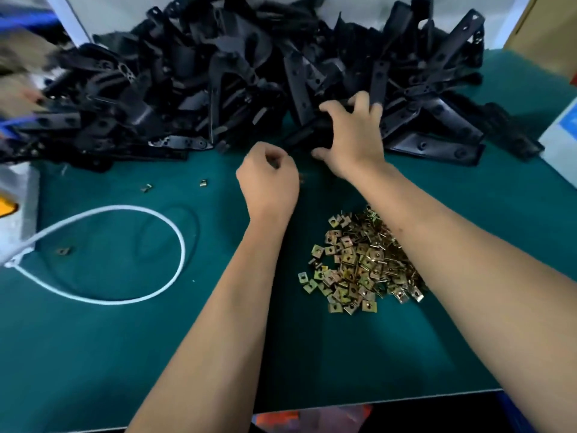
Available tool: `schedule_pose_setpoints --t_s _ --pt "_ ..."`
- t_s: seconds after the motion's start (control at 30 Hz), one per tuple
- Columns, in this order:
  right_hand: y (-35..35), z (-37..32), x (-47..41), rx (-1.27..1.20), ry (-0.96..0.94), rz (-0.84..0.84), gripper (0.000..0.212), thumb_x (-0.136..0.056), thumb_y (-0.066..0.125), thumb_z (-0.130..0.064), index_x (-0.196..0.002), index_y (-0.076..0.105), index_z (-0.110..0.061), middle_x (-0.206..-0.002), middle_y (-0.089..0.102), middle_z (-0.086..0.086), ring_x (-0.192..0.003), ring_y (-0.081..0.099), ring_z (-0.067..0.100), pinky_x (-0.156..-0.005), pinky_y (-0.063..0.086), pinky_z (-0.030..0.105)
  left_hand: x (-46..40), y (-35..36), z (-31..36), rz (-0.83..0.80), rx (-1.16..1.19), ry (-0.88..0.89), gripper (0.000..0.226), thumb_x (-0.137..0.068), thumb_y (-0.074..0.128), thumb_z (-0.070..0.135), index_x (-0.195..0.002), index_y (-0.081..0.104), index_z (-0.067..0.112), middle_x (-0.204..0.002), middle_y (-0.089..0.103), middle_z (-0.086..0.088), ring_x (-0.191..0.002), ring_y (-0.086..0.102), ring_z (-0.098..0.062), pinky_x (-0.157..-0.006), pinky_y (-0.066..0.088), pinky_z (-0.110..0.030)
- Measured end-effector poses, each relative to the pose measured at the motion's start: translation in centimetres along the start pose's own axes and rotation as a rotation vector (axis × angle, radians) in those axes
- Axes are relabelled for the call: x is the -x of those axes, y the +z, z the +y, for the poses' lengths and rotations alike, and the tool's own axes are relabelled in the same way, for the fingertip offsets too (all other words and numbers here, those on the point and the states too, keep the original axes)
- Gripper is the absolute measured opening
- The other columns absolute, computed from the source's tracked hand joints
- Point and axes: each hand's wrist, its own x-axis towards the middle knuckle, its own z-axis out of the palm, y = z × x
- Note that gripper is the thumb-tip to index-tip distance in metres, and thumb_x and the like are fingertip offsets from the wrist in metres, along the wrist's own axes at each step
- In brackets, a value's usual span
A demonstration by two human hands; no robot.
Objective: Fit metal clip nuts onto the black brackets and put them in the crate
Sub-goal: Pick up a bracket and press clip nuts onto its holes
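A big heap of black brackets (218, 89) fills the far side of the green table mat (125, 354). A pile of brass-coloured clip nuts (359, 267) lies near the middle, partly under my right forearm. My right hand (352, 135) reaches into the front of the heap, its fingers and thumb curled round one black bracket (299, 137). My left hand (268, 179) hovers just left of it with fingers curled in; something small may sit between its fingertips, but I cannot make it out. No crate is in view.
A white cord (175, 232) loops across the left of the mat. Stray clip nuts (203, 182) lie behind the loop and one (64, 250) inside it. A white and orange object (9, 210) sits at the left edge. The table's front edge runs along the bottom.
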Motion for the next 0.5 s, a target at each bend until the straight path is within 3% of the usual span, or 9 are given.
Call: schedule_pose_setpoints --t_s 0.03,0.1,0.17,0.3,0.37,0.43,0.5 --pt "-0.1 0.3 -0.2 0.003 -0.006 0.060 0.064 -0.082 0.085 -0.034 -0.137 0.054 -0.027 -0.143 0.035 0.011 -0.132 0.032 0.035 -0.086 0.049 0.040 0.0 0.4 0.0 -0.035 0.051 -0.032 0.013 -0.089 0.058 0.010 -0.082 0.068 0.015 -0.076 0.070 0.003 -0.067 0.072 -0.009 -0.068 0.060 -0.028" --pt "-0.7 0.8 -0.5 -0.029 -0.006 0.150 0.049 -0.082 0.085 -0.030 -0.124 0.061 -0.024 -0.131 0.042 0.009 -0.124 0.038 0.031 -0.077 0.043 0.033 -0.2 1.0 -0.1 -0.130 0.113 -0.089 0.014 -0.089 0.057 0.015 -0.083 0.070 0.013 -0.081 0.073 -0.003 -0.070 0.076 -0.021 -0.074 0.063 -0.040" --pt "-1.4 1.2 -0.2 -0.057 -0.011 0.255 0.039 -0.082 0.084 -0.028 -0.116 0.065 -0.023 -0.124 0.045 0.008 -0.117 0.042 0.028 -0.078 0.042 0.029 -0.2 1.5 0.0 -0.232 0.234 -0.144 0.016 -0.093 0.058 0.017 -0.090 0.071 0.008 -0.093 0.074 -0.013 -0.076 0.077 -0.032 -0.078 0.063 -0.045" --pt "-2.2 0.2 3.1 -0.125 -0.146 0.467 0.044 -0.075 0.085 -0.025 -0.114 0.066 -0.019 -0.118 0.047 0.009 -0.110 0.045 0.026 -0.086 0.044 0.029 0.3 1.5 1.4 -0.510 0.726 -0.283 0.037 -0.104 0.053 0.038 -0.116 0.069 0.007 -0.118 0.072 -0.017 -0.101 0.073 -0.029 -0.087 0.060 -0.041" --pt "-2.3 -0.2 4.8 -0.155 -0.293 0.403 0.057 -0.074 0.086 -0.024 -0.127 0.064 -0.017 -0.123 0.048 0.011 -0.115 0.045 0.029 -0.096 0.046 0.034 0.3 1.3 1.7 -0.569 0.877 -0.344 0.053 -0.102 0.050 0.054 -0.129 0.066 0.011 -0.128 0.070 -0.015 -0.113 0.069 -0.027 -0.097 0.057 -0.044" --pt "-2.6 -0.1 6.0 -0.259 -0.435 0.259 0.071 -0.078 0.085 -0.019 -0.142 0.057 -0.016 -0.132 0.052 0.009 -0.123 0.047 0.027 -0.104 0.046 0.038 0.0 0.7 1.5 -0.498 0.947 -0.421 0.062 -0.096 0.055 0.063 -0.133 0.066 0.013 -0.129 0.069 -0.014 -0.115 0.069 -0.028 -0.102 0.055 -0.050" --pt "-3.2 0.4 6.7 -0.439 -0.498 0.128 0.074 -0.084 0.081 -0.012 -0.150 0.048 -0.017 -0.142 0.056 0.001 -0.130 0.051 0.016 -0.103 0.051 0.036 -0.4 0.0 1.1 -0.402 0.963 -0.464 0.063 -0.093 0.058 0.067 -0.132 0.066 0.018 -0.126 0.071 -0.011 -0.115 0.070 -0.027 -0.100 0.056 -0.051"
